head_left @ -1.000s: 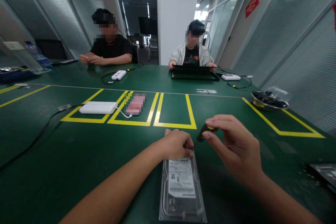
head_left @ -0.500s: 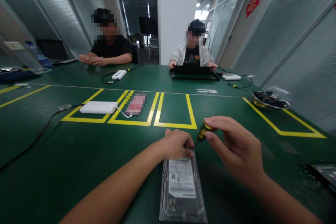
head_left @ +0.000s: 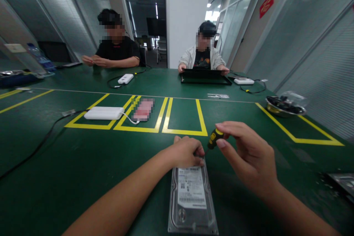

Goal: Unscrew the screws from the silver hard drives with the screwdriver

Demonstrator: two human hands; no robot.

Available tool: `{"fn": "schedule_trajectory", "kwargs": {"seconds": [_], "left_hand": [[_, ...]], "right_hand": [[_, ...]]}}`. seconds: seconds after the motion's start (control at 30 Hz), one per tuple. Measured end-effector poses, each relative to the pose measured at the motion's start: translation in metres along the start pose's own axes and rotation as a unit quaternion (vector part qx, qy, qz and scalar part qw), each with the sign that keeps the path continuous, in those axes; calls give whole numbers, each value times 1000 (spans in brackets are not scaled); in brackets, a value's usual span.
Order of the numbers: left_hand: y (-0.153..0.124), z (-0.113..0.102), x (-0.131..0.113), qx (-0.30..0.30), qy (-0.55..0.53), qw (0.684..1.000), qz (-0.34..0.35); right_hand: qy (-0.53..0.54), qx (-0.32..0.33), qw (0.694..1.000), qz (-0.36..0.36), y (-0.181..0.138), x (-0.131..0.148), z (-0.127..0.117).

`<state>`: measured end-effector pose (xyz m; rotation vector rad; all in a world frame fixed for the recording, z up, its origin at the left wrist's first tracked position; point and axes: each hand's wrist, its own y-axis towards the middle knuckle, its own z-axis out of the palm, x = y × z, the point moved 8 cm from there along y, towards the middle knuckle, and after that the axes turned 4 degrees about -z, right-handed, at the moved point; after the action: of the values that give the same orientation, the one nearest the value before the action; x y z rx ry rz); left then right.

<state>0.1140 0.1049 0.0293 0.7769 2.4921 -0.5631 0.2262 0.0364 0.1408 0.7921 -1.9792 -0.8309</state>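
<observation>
A silver hard drive (head_left: 192,188) with a white label lies flat on the green table, its long side pointing away from me. My left hand (head_left: 188,152) is closed over its far end, fingers curled at the far right corner and covering that edge. Between the thumb and fingers of my right hand (head_left: 246,151) is the short black and yellow handle of a screwdriver (head_left: 215,139). It tilts down to the left, with its tip at the drive's far right corner beside my left fingertips. What the tip touches is hidden.
Yellow tape (head_left: 184,131) marks areas ahead. A white power bank (head_left: 103,113) is cabled to a pink phone (head_left: 143,110). A metal bowl (head_left: 284,108) of dark parts stands at right, with another drive (head_left: 343,182) nearer. Two people sit across, one holding a black frame (head_left: 206,76).
My right fingers have shifted slightly and the screwdriver handle has turned a little. My left hand and the hard drive stay put.
</observation>
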Motion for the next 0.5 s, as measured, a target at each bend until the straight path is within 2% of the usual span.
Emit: {"fn": "schedule_trajectory", "kwargs": {"seconds": [0.33,0.5], "left_hand": [[2,2,1,-2,0,1000,8],[1,2,0,1,0,1000,12]], "right_hand": [[6,-28,1000,11,-3,-8,-2],[14,-20,1000,13,-3,-6,-2]]}}
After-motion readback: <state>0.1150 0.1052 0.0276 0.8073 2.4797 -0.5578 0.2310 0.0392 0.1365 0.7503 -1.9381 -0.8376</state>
